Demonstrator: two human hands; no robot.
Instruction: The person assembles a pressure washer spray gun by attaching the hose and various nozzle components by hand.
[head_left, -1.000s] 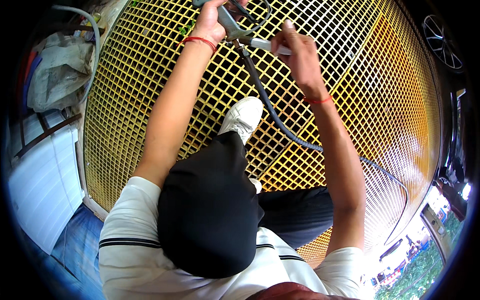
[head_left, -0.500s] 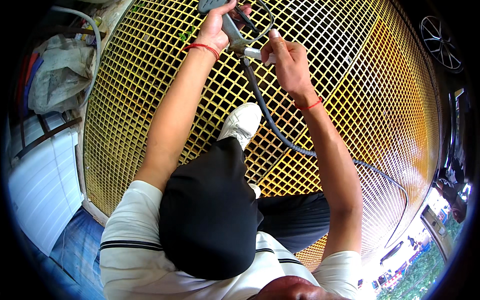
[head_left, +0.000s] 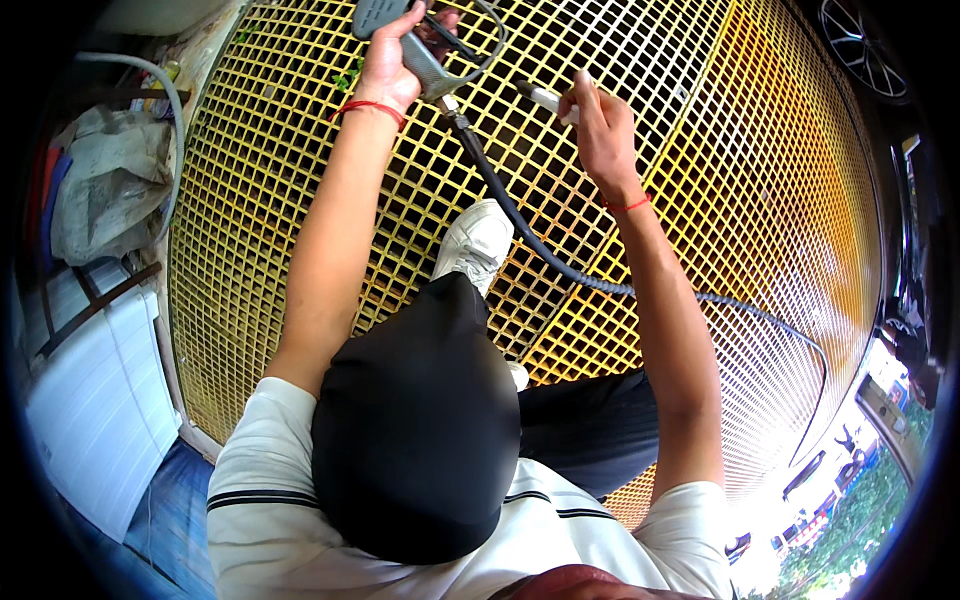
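Here, left hand (head_left: 392, 62) grip wrapped round spray gun (head_left: 415, 55); right hand (head_left: 598, 125) pinching white nozzle (head_left: 545, 97) just beside.

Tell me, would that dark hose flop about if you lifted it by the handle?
Probably. The hose already curves loosely from the grey spray handle in the left hand across the yellow grating, so it looks flexible. Its ribbed length may drag somewhat.

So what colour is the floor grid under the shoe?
The grid is yellow, an open square-mesh pattern, paler where sun hits it at right. Seen in the head view.

Yellow floor grating (head_left: 700, 200), white shoe (head_left: 478, 245), black hose (head_left: 560, 262)
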